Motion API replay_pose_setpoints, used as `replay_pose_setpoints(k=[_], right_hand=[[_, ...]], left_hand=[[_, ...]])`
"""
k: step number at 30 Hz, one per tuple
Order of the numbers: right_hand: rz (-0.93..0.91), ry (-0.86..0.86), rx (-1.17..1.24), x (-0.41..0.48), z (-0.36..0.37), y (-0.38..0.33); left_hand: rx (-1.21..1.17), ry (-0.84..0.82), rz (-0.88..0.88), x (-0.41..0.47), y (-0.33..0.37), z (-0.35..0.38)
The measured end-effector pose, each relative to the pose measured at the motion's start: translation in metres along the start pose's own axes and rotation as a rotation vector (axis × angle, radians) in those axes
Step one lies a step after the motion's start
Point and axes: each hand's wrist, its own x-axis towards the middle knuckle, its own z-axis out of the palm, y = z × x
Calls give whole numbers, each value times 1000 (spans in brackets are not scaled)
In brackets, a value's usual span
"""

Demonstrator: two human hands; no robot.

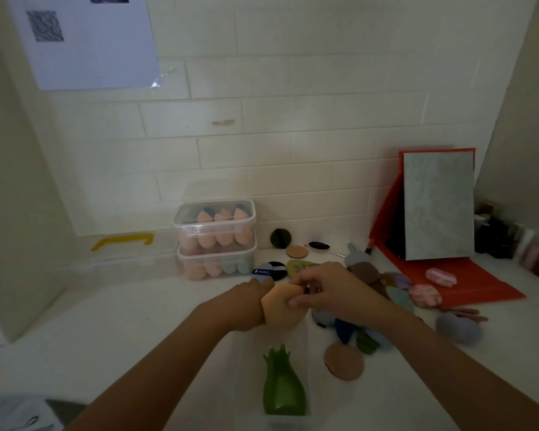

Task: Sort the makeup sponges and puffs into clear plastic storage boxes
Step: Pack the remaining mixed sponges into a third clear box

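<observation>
While both hands meet above the middle of the table [137, 321], a peach sponge [280, 314] sits between them; whether it touches the table cannot be told. The left hand [246, 306] takes it from nine o'clock, curled round its left edge. The right hand [327, 290] comes in from three o'clock, its thumb and fingers [302, 279] pinching the sponge's upper right edge.

At eleven o'clock from the sponge, against the tiled wall [293, 150], two lidded clear boxes stand stacked. The top box [215, 223] holds peach sponges, and the bottom box [218, 262] holds peach, pink and pale green ones.

At twelve o'clock, just beyond the hands, lie a blue puff [262, 272] and a black puff [278, 269], touching each other. Farther back, a dark green puff [280, 238] leans on the wall, with a small tan puff [297, 252] near it.

From two to four o'clock a loose pile [367, 275] of brown, blue, green and purple puffs spreads partly under the right forearm. A large tan puff [344, 362] lies at five o'clock and a green bottle [283, 387] at six.

At two o'clock a red stand [479, 290] props a mirror [439, 206]; two pink puffs [441, 276] rest on its base.
</observation>
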Motion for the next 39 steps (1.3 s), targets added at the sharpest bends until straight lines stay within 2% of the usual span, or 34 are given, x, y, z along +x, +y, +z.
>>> replay_pose_setpoints(k=[5, 10, 13, 18, 21, 28, 34, 36, 39], right_hand=[[-42, -60, -112, -8, -3, -5], [-64, -63, -530, 0, 15, -13], [-52, -85, -632, 2, 24, -18], [12, 24, -478, 0, 25, -15], [57, -18, -425, 2, 26, -9], [104, -33, -427, 6, 26, -3], [70, -98, -172, 0, 7, 3], [87, -45, -84, 0, -8, 8], [167, 126, -66, 4, -27, 26]], left_hand=[[4, -111, 8, -1, 1, -8], [26, -311, -9, -4, 4, -24], [2, -300, 20, -10, 12, -27], [-107, -149, -4, -13, 14, -15], [-113, -76, -16, -12, 15, -8], [-133, -74, -24, -14, 14, -7], [-104, -41, -49, -11, 16, -3], [-84, -50, -51, -11, 16, -3], [-72, -55, -42, -10, 17, -4]])
